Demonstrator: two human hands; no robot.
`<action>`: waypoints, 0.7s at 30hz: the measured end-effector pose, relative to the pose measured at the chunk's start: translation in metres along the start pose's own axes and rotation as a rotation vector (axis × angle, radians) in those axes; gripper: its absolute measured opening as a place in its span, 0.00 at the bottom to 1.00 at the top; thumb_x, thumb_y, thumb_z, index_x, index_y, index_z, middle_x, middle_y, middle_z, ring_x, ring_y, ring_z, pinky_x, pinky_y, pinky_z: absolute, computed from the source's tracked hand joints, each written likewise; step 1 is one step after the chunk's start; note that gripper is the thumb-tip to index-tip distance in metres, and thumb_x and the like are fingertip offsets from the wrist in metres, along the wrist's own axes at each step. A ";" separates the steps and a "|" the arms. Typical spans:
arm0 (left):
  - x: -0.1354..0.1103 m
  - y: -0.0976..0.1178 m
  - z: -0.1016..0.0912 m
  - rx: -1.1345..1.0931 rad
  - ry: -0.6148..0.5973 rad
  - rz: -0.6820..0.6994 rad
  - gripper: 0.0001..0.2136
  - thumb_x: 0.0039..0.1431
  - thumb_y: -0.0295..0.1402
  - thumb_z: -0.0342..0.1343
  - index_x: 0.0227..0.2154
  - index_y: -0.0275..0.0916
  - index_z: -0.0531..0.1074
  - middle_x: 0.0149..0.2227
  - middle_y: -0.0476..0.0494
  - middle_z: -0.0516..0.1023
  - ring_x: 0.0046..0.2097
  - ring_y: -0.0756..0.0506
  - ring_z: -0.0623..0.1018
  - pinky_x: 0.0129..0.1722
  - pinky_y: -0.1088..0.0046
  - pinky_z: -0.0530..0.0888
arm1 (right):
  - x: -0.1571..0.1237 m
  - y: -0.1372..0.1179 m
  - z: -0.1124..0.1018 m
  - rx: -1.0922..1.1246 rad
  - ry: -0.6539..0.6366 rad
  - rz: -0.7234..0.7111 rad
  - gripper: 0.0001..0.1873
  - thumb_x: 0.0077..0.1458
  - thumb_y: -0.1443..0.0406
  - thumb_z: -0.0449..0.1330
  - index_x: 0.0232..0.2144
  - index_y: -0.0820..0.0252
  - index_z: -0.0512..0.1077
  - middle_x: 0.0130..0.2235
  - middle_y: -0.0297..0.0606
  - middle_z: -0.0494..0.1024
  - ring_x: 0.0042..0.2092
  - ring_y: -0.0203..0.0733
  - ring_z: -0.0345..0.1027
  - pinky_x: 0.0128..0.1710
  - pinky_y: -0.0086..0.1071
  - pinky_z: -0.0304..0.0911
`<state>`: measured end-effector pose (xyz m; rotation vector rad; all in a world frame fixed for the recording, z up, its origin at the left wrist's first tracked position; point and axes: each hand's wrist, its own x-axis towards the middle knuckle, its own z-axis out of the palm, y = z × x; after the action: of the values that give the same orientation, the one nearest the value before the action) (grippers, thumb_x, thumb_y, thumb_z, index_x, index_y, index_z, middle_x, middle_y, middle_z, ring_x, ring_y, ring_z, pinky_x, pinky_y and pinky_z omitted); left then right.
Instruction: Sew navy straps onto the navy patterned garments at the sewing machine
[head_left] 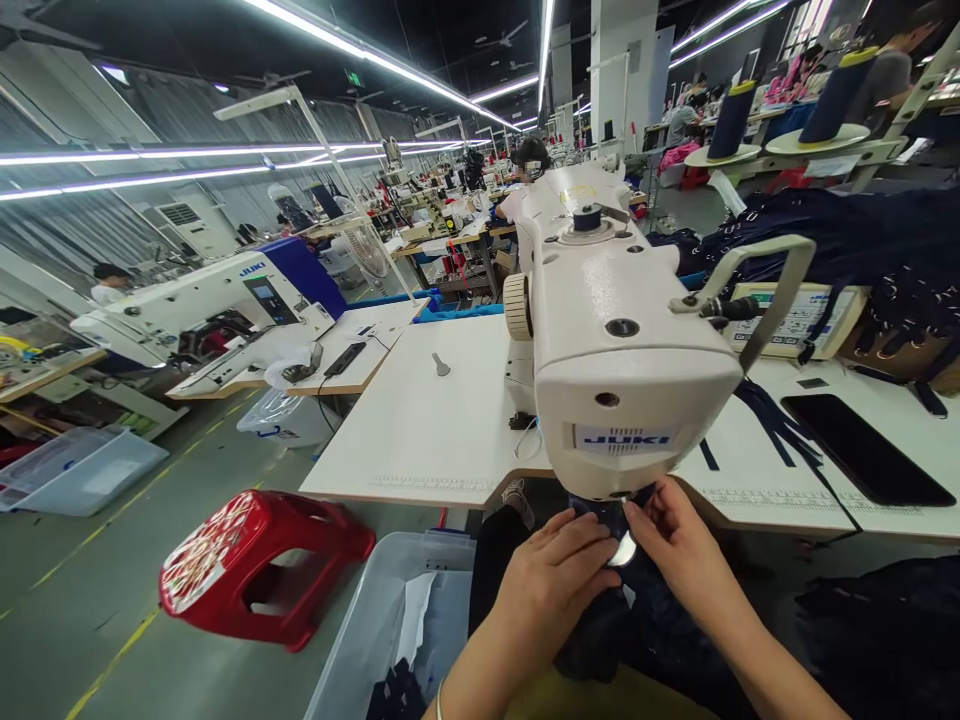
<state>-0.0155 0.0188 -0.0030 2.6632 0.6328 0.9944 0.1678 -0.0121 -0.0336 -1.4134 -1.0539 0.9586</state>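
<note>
Under the head of a white JUKI sewing machine (pixel 637 385), both hands grip a piece of dark navy fabric (pixel 600 630). My left hand (pixel 551 575) presses its fingers together on the fabric's left side, just below the machine head. On the right, my right hand (pixel 675 530) pinches the fabric close to the needle area, thumb against fingers. A small bright spot of light shows between the hands. The needle and presser foot are mostly hidden by the machine head and my fingers. Fabric hangs down toward my lap.
A black phone (pixel 866 450) and navy straps (pixel 780 425) lie on the right tabletop. Dark strapped pieces are heaped behind. A small metal piece (pixel 440 365) rests on the left tabletop. On the floor are a red stool (pixel 262 570) and a clear plastic bin (pixel 375 580).
</note>
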 end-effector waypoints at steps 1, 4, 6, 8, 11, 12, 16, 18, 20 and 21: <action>0.000 0.000 0.000 0.010 -0.008 0.003 0.11 0.68 0.35 0.50 0.47 0.37 0.73 0.46 0.45 0.79 0.53 0.49 0.76 0.59 0.69 0.68 | -0.001 0.000 0.001 0.015 -0.001 0.008 0.12 0.59 0.55 0.57 0.37 0.55 0.62 0.31 0.31 0.67 0.32 0.38 0.63 0.33 0.29 0.62; -0.001 0.000 0.000 0.033 -0.031 0.015 0.11 0.68 0.35 0.50 0.47 0.37 0.72 0.47 0.45 0.79 0.54 0.48 0.75 0.59 0.69 0.68 | -0.001 -0.001 0.002 0.048 0.002 0.022 0.13 0.58 0.54 0.57 0.38 0.55 0.62 0.32 0.33 0.68 0.33 0.39 0.65 0.33 0.29 0.63; -0.002 0.000 0.001 0.042 -0.047 0.026 0.11 0.68 0.34 0.50 0.48 0.37 0.72 0.47 0.45 0.78 0.54 0.48 0.75 0.60 0.68 0.68 | -0.001 -0.002 0.003 0.048 0.012 0.016 0.13 0.58 0.54 0.57 0.38 0.55 0.63 0.33 0.33 0.69 0.34 0.39 0.65 0.33 0.29 0.63; -0.002 -0.002 0.001 0.044 -0.066 0.038 0.11 0.69 0.34 0.49 0.49 0.37 0.71 0.47 0.45 0.78 0.55 0.48 0.74 0.60 0.68 0.68 | -0.001 -0.003 0.003 0.033 0.023 0.006 0.13 0.57 0.54 0.57 0.38 0.56 0.63 0.33 0.34 0.69 0.34 0.39 0.65 0.33 0.30 0.63; -0.002 -0.003 0.000 0.045 -0.077 0.067 0.12 0.69 0.34 0.49 0.50 0.36 0.70 0.48 0.45 0.78 0.56 0.49 0.73 0.61 0.69 0.67 | -0.002 -0.004 0.004 0.009 0.035 0.016 0.13 0.57 0.54 0.57 0.38 0.56 0.63 0.33 0.34 0.68 0.33 0.39 0.64 0.32 0.30 0.63; -0.002 -0.004 0.000 0.048 -0.078 0.079 0.12 0.68 0.34 0.49 0.50 0.36 0.70 0.48 0.44 0.77 0.56 0.49 0.73 0.61 0.69 0.66 | -0.002 -0.004 0.005 0.006 0.035 0.023 0.13 0.58 0.54 0.57 0.38 0.56 0.63 0.33 0.34 0.68 0.32 0.39 0.64 0.31 0.30 0.63; -0.001 -0.004 -0.001 0.068 -0.093 0.107 0.12 0.68 0.33 0.50 0.50 0.34 0.69 0.49 0.43 0.77 0.57 0.48 0.72 0.62 0.69 0.65 | -0.005 -0.003 0.006 0.011 0.030 0.036 0.12 0.60 0.54 0.55 0.38 0.55 0.63 0.32 0.32 0.67 0.33 0.38 0.63 0.32 0.30 0.62; -0.001 -0.005 -0.001 0.077 -0.099 0.115 0.12 0.68 0.32 0.51 0.51 0.34 0.69 0.49 0.43 0.77 0.57 0.48 0.72 0.62 0.69 0.65 | -0.005 -0.002 0.007 0.015 0.028 0.042 0.12 0.60 0.54 0.55 0.39 0.54 0.62 0.32 0.32 0.67 0.33 0.38 0.63 0.33 0.29 0.62; -0.002 -0.006 -0.001 0.089 -0.105 0.131 0.12 0.68 0.32 0.51 0.51 0.34 0.69 0.50 0.43 0.77 0.58 0.48 0.72 0.62 0.69 0.65 | -0.005 -0.001 0.008 0.015 0.034 0.050 0.13 0.59 0.53 0.55 0.39 0.54 0.62 0.32 0.32 0.66 0.33 0.39 0.62 0.33 0.30 0.62; -0.001 -0.007 -0.001 0.099 -0.113 0.141 0.12 0.68 0.32 0.51 0.51 0.34 0.69 0.50 0.43 0.77 0.57 0.48 0.72 0.62 0.70 0.65 | -0.005 0.000 0.008 0.015 0.039 0.055 0.14 0.59 0.53 0.55 0.39 0.55 0.62 0.32 0.33 0.66 0.33 0.39 0.63 0.33 0.30 0.62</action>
<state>-0.0193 0.0242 -0.0050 2.8607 0.4885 0.8599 0.1589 -0.0142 -0.0342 -1.4492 -0.9821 0.9727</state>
